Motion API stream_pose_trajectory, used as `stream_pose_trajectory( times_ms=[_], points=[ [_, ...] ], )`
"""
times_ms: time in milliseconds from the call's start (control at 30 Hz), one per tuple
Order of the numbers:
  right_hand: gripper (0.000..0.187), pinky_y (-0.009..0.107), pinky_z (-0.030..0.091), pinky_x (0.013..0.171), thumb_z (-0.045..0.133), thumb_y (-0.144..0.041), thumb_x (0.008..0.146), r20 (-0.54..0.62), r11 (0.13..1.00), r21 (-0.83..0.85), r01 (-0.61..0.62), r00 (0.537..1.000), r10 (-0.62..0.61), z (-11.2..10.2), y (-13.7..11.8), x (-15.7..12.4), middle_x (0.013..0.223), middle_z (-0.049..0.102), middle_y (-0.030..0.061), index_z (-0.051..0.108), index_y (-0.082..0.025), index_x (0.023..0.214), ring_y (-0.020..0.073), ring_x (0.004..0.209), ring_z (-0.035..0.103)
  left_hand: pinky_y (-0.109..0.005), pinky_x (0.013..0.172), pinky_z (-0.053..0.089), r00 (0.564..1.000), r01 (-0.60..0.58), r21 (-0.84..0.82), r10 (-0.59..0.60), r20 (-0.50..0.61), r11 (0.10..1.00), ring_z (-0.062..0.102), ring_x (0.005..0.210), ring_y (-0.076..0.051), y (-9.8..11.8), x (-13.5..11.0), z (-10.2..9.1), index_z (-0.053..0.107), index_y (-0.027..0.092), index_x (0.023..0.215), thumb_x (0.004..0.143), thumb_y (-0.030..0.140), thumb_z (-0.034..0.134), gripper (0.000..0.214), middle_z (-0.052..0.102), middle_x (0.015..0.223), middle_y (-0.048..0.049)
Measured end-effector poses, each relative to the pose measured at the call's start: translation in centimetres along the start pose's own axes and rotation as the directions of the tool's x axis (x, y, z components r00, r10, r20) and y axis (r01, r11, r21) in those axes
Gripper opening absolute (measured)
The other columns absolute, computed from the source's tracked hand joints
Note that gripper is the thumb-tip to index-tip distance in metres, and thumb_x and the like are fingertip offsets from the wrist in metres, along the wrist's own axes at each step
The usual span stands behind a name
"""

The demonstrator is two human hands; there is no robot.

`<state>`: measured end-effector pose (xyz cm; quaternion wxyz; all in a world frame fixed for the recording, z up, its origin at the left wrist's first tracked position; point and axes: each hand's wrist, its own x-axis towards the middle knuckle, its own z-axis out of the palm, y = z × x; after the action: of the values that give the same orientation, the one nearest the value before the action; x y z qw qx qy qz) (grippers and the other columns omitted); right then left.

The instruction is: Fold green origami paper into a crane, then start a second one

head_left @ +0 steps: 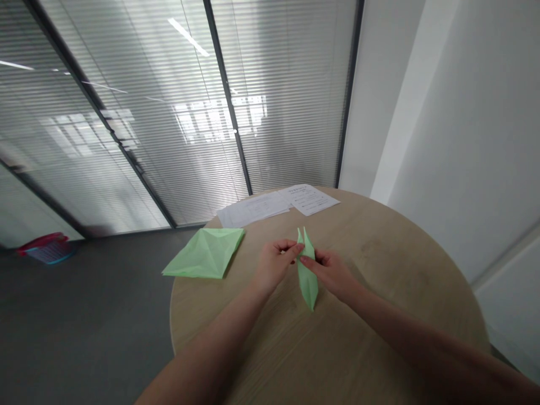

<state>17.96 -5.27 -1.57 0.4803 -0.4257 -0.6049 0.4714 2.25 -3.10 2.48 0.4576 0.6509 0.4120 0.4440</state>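
The fold (pixel 307 281), a narrow green paper with 2 thin tips at its far end and 1 point at its near end, is above the table (pixel 400 264); whether it touches the wood, I cannot tell. The left hand (pixel 274 261) is clamped on the fold just below the tips, thumb on top. The right hand (pixel 334 273) pinches the fold from its right side, its thumb a little nearer to the person.

The step in hand seems to be shaping or pressing the paper near the tips. I judge that the next move calls for 1 hand to keep the fold steady, and for light fingers, because thin paper can crumple.

To the left of the fold lies a green sheet (pixel 202 253) with creases, 1 corner past the table's edge. Beyond the fold are white papers (pixel 255 209). Far to its left, a basket (pixel 48 248) stands on the floor (pixel 113 320).
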Motion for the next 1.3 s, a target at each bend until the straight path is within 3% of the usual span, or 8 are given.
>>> stream_pose_trajectory(
  times_ms=[333, 500, 700, 900, 1133, 1300],
  points=[
    [0.030, 0.026, 0.036, 0.055, 0.065, -0.048, 0.080, 0.024, 0.999, 0.023, -0.025, 0.999, 0.025, -0.06, 0.00, -0.20, 0.066, 0.058, 0.0009, 0.065, -0.018, 0.077, 0.0141, 0.059, 0.049, -0.027, 0.063, 0.045, 0.999, -0.011, -0.027, 0.012, 0.051, 1.000, 0.055, 0.063, -0.015, -0.08, 0.01, 0.18, 0.074, 0.017, 0.073, 0.080, 0.041, 0.064, 0.027, 0.068, 0.069, -0.0022],
    [0.031, 0.026, 0.034, 0.055, 0.065, -0.048, 0.080, 0.046, 0.999, 0.036, -0.016, 0.999, 0.014, 0.06, -0.11, -0.31, 0.064, 0.054, -0.0006, 0.061, -0.018, 0.072, 0.0132, 0.058, 0.047, -0.025, 0.060, 0.042, 0.997, -0.057, 0.047, 0.055, 0.046, 0.997, 0.053, 0.061, -0.014, 0.31, -0.05, 0.17, 0.071, 0.018, 0.069, 0.082, 0.040, 0.061, 0.027, 0.064, 0.065, -0.0002],
    [0.030, 0.026, 0.036, 0.056, 0.063, -0.048, 0.082, 0.004, 0.999, 0.043, 0.024, 1.000, -0.025, 0.24, 0.05, -0.27, 0.067, 0.056, 0.0004, 0.065, -0.018, 0.079, 0.0142, 0.061, 0.048, -0.026, 0.062, 0.043, 0.995, -0.046, 0.050, 0.042, 0.086, 0.998, 0.054, 0.062, -0.014, 0.34, -0.04, -0.03, 0.072, 0.018, 0.072, 0.084, 0.039, 0.060, 0.027, 0.064, 0.066, -0.0009],
    [0.030, 0.025, 0.036, 0.054, 0.064, -0.048, 0.080, -0.019, 0.999, 0.031, 0.013, 1.000, -0.012, 0.41, 0.17, -0.24, 0.064, 0.053, -0.0006, 0.062, -0.018, 0.074, 0.0138, 0.060, 0.047, -0.026, 0.062, 0.042, 0.993, -0.083, 0.100, 0.074, 0.090, 0.991, 0.054, 0.065, -0.015, 0.01, 0.08, 0.15, 0.073, 0.018, 0.074, 0.084, 0.038, 0.058, 0.027, 0.064, 0.069, -0.0013],
    [0.030, 0.025, 0.033, 0.052, 0.064, -0.047, 0.080, -0.027, 1.000, -0.010, 0.005, 1.000, -0.005, 0.55, 0.04, -0.28, 0.061, 0.050, -0.0015, 0.061, -0.018, 0.071, 0.0126, 0.056, 0.043, -0.025, 0.056, 0.039, 0.999, -0.036, 0.144, 0.034, 0.017, 0.989, 0.050, 0.057, -0.013, -0.01, -0.16, 0.23, 0.071, 0.017, 0.071, 0.082, 0.041, 0.062, 0.028, 0.060, 0.060, 0.0002],
    [0.029, 0.026, 0.033, 0.054, 0.063, -0.045, 0.079, -0.005, 1.000, 0.003, 0.008, 1.000, -0.008, 0.60, -0.10, -0.29, 0.062, 0.050, -0.0020, 0.060, -0.019, 0.069, 0.0129, 0.057, 0.044, -0.025, 0.058, 0.041, 0.996, -0.093, 0.143, 0.090, 0.027, 0.985, 0.052, 0.060, -0.013, -0.21, -0.15, 0.19, 0.070, 0.017, 0.073, 0.085, 0.040, 0.059, 0.028, 0.061, 0.065, -0.0001]
  ],
)
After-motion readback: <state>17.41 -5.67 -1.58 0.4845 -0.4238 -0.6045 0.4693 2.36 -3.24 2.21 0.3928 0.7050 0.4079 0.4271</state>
